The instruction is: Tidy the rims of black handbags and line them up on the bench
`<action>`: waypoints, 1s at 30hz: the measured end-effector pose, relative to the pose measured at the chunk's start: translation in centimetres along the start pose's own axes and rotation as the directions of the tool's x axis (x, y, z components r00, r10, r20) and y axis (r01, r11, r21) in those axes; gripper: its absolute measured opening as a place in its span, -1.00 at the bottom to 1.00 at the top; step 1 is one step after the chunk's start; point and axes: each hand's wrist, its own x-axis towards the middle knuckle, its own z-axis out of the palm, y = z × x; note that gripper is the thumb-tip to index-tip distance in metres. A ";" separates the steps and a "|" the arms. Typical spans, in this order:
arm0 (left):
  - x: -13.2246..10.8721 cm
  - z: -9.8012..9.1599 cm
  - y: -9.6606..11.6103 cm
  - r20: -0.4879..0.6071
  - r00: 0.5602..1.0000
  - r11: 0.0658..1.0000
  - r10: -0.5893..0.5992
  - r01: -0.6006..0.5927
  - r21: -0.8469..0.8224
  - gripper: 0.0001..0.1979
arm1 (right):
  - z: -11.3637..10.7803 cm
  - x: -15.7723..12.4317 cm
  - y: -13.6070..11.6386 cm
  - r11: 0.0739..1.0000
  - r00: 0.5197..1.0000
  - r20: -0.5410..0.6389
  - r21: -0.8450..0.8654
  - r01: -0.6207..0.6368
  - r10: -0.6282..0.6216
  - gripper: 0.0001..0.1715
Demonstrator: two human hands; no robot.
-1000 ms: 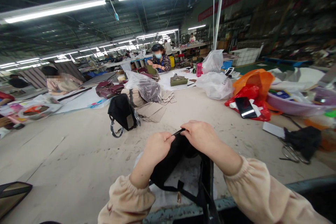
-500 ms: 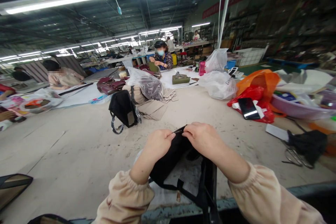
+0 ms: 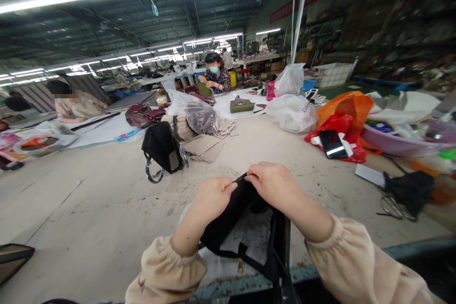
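Note:
A black bag (image 3: 228, 225) with straps lies at the table's near edge, between my forearms. My left hand (image 3: 215, 195) pinches its far top edge between thumb and fingers. Just to the right, my right hand (image 3: 270, 183) grips the same edge, its fingertips folded over the fabric. The stretch of edge between the two hands is short. A small gold-coloured zipper pull (image 3: 240, 265) hangs from a strap close to me. My forearms hide part of the bag's sides.
Beyond my hands stands a black backpack (image 3: 162, 147) beside brown sheets (image 3: 204, 147). To the right are a phone (image 3: 333, 144), scissors (image 3: 395, 206), a black cloth (image 3: 409, 190) and a lilac basin (image 3: 399, 141). A co-worker (image 3: 217, 76) sits across the table with a green piece.
The view has shifted slightly, so the table things appear a little further left. Both hands keep their hold on the bag's edge, with hardly any movement along it.

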 end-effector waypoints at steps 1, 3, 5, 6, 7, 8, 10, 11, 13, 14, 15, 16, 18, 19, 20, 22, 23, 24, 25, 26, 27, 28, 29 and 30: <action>0.0 0.0 0.0 0.002 1.000 1.000 -0.001 0.001 0.001 -0.67 | -0.1 0.0 0.0 1.000 1.000 0.005 0.000 -0.002 0.002 -0.79; 0.0 0.0 0.1 0.008 1.000 1.000 -0.004 0.004 0.002 -0.67 | -0.2 0.1 0.0 1.000 1.000 0.015 0.003 -0.010 0.010 -0.79; 0.0 -0.1 0.1 0.014 1.000 1.000 0.000 -0.001 0.004 -0.67 | -0.1 0.1 0.0 1.000 1.000 0.017 0.010 -0.017 0.017 -0.80; -0.1 -0.1 0.1 0.015 1.000 1.000 0.005 -0.006 0.005 -0.67 | -0.1 0.1 0.0 1.000 1.000 0.012 0.017 -0.021 0.020 -0.80; -0.1 0.0 0.1 0.013 1.000 1.000 0.013 -0.013 0.005 -0.67 | -0.1 0.1 0.1 0.999 1.000 0.003 0.026 -0.026 0.026 -0.82; -0.1 0.0 0.1 0.010 1.000 1.000 0.022 -0.022 0.003 -0.67 | 0.0 0.2 0.1 0.999 1.000 -0.004 0.038 -0.030 0.030 -0.84; -0.1 0.1 0.0 0.004 0.999 0.999 0.036 -0.036 0.000 -0.68 | 0.0 0.3 0.1 0.997 0.999 -0.019 0.063 -0.041 0.042 -0.85; 0.0 0.2 0.0 0.000 0.999 0.999 0.042 -0.042 -0.001 -0.68 | 0.0 0.3 0.1 0.997 0.999 -0.024 0.070 -0.040 0.042 -0.80; 0.0 0.3 -0.2 -0.007 0.999 0.999 0.054 -0.054 0.001 -0.68 | -0.1 0.5 0.1 0.998 1.000 -0.009 0.057 -0.027 0.028 -0.73; 0.0 0.3 -0.2 -0.008 0.998 0.998 0.060 -0.060 0.005 -0.68 | -0.2 0.5 0.0 0.999 1.000 0.009 0.038 -0.018 0.017 -0.74; 0.1 0.4 -0.3 -0.010 0.997 0.998 0.070 -0.070 0.009 -0.68 | -0.3 0.6 0.0 1.000 1.000 0.029 0.017 -0.009 0.009 -0.75; 0.1 0.4 -0.4 -0.011 0.996 0.996 0.084 -0.084 0.014 -0.68 | -0.4 0.7 0.0 1.000 0.999 0.047 -0.001 -0.002 0.002 -0.75; 0.1 0.3 -0.5 -0.012 0.994 0.993 0.110 -0.110 0.031 -0.68 | -0.6 0.9 -0.1 1.000 0.998 0.062 -0.025 0.004 -0.002 -0.75; 0.1 0.3 -0.5 -0.013 0.993 0.992 0.117 -0.117 0.040 -0.68 | -0.6 1.0 -0.2 0.999 0.998 0.063 -0.032 0.001 0.001 -0.75; 0.1 0.2 -0.5 -0.011 0.993 0.992 0.120 -0.120 0.045 -0.70 | -0.7 1.0 -0.2 0.999 0.998 0.066 -0.038 -0.005 0.007 -0.75; 0.0 -0.1 -0.3 0.000 0.993 0.992 0.121 -0.121 0.043 -0.73 | -0.9 1.2 -0.4 0.998 0.996 0.082 -0.050 -0.022 0.026 -0.75; 0.0 -0.3 -0.1 0.012 0.992 0.992 0.123 -0.123 0.039 -0.74 | -0.9 1.2 -0.5 0.998 0.995 0.091 -0.055 -0.029 0.034 -0.74; 0.0 -0.4 0.1 0.026 0.992 0.992 0.121 -0.122 0.043 -0.74 | -0.9 1.3 -0.5 0.998 0.995 0.096 -0.057 -0.034 0.040 -0.75; 0.0 -0.5 0.4 0.036 0.993 0.992 0.112 -0.114 0.063 -0.73 | -1.0 1.3 -0.6 0.998 0.994 0.098 -0.056 -0.036 0.041 -0.75; 0.1 -0.5 0.7 0.040 0.995 0.990 0.093 -0.097 0.099 -0.72 | -1.0 1.4 -0.6 0.998 0.994 0.097 -0.056 -0.037 0.042 -0.75; 0.3 -0.5 1.0 0.035 0.997 0.986 0.066 -0.070 0.149 -0.70 | -0.9 1.4 -0.7 0.998 0.995 0.094 -0.055 -0.038 0.043 -0.75; 0.5 -0.4 1.4 0.020 0.999 0.978 0.034 -0.037 0.203 -0.68 | -0.9 1.4 -0.7 0.998 0.995 0.091 -0.056 -0.040 0.045 -0.74; 0.7 -0.3 1.7 0.000 1.000 0.968 0.005 -0.004 0.253 -0.67 | -0.8 1.4 -0.7 0.998 0.995 0.088 -0.056 -0.042 0.047 -0.74; 0.9 -0.1 1.9 -0.019 1.000 0.957 -0.016 0.021 0.290 -0.66 | -0.8 1.4 -0.6 0.998 0.995 0.085 -0.056 -0.042 0.047 -0.74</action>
